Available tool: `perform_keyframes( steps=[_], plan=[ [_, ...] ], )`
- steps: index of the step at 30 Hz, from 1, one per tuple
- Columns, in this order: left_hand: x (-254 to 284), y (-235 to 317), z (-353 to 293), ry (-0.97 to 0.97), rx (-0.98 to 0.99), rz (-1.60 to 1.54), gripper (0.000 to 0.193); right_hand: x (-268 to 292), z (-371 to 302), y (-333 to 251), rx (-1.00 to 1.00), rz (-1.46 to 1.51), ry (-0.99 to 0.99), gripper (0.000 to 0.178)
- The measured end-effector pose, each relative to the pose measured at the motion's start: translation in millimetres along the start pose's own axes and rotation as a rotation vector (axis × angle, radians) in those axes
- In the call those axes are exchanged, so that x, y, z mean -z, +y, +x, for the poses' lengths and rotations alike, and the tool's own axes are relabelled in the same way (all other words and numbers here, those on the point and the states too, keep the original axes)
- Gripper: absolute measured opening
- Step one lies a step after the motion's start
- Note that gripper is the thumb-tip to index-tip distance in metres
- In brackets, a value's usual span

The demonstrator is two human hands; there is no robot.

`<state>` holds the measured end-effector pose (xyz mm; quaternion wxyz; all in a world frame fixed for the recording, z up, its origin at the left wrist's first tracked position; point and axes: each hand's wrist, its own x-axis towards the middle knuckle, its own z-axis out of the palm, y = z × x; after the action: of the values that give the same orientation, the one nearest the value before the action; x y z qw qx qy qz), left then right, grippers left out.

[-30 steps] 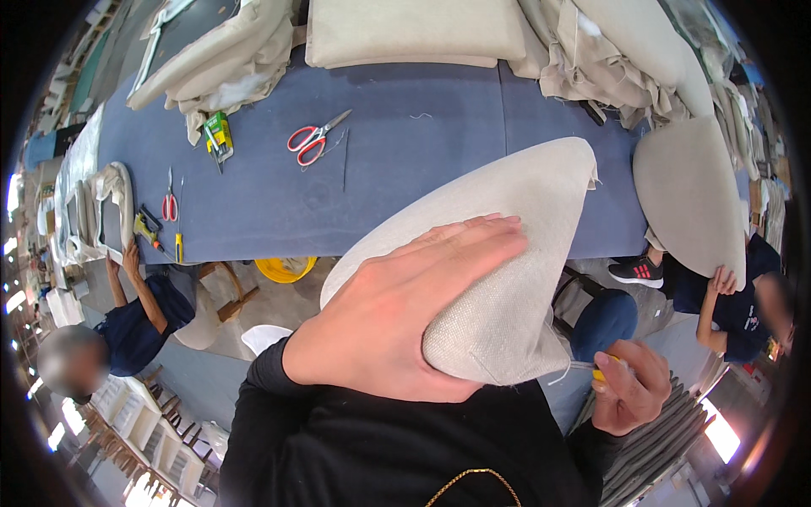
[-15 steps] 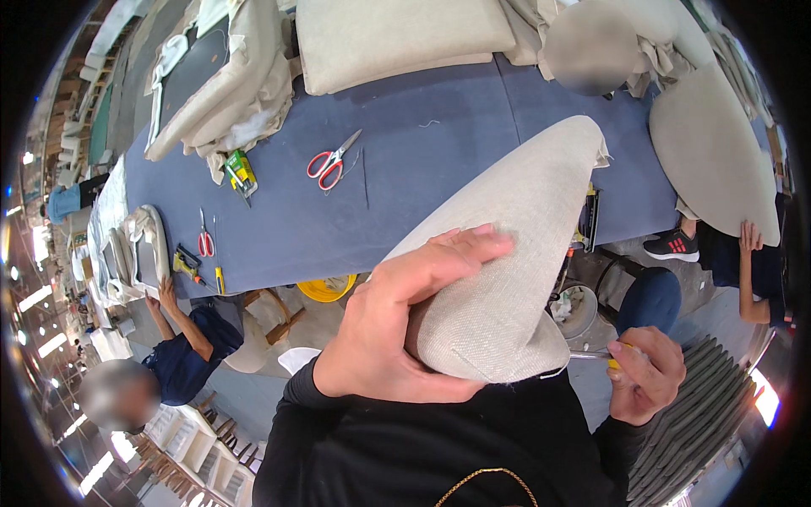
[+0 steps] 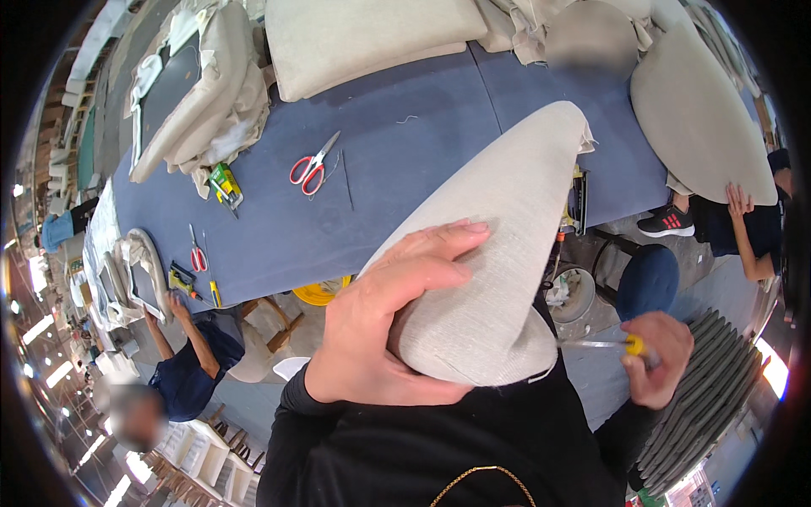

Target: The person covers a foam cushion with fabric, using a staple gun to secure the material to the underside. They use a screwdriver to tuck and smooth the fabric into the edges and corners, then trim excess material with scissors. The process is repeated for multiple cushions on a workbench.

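Note:
My left hand [image 3: 397,325] is wrapped round the lower end of a beige fabric-covered cushion [image 3: 515,228], its fingers across the face and its thumb underneath. The cushion tapers to a rounded far end, where a loose fabric edge sticks out. A white cord or thread end [image 3: 541,376] shows at its lower corner. To the right, my right hand [image 3: 659,359] is closed on a screwdriver [image 3: 634,344] with a yellow handle. Its thin metal shaft points left at the cushion's lower right edge; whether the tip touches is hard to tell.
Red-handled scissors [image 3: 312,169] and a green-yellow box [image 3: 225,186] lie on the blue table [image 3: 380,110]. Beige cushions [image 3: 372,42] stand at the back. A staple gun [image 3: 579,198] is beyond my cushion, a bucket [image 3: 573,296] below. Co-workers handle pieces at left [image 3: 198,363] and right [image 3: 739,203].
My right hand has moved right with the screwdriver, and more of its shaft shows beside the cushion. The cushion and my left hand sit slightly further left in view, as does the whole scene.

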<state>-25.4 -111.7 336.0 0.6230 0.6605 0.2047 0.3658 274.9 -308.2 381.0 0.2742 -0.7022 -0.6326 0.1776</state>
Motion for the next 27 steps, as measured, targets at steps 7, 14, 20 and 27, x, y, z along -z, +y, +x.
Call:
perform_keyframes(
  steps=[7, 14, 20, 27],
  plan=[
    [36, -24, 43, -0.387, -0.276, -0.039, 0.066, -106, -25, 89, -0.319, 0.571, 0.405, 0.022],
    [15, -35, 70, -0.617, -0.345, -0.024, 0.069, -127, 59, 17, -0.124, 1.112, 0.473, 0.026],
    [-6, -29, 73, -0.631, -0.219, -0.092, 0.062, -130, 70, 19, -0.121, 1.139, 0.390, 0.026],
    [-20, -30, 112, -0.817, -0.373, -0.098, 0.054, -135, 74, 37, -0.111, 1.190, 0.465, 0.023]
  ],
)
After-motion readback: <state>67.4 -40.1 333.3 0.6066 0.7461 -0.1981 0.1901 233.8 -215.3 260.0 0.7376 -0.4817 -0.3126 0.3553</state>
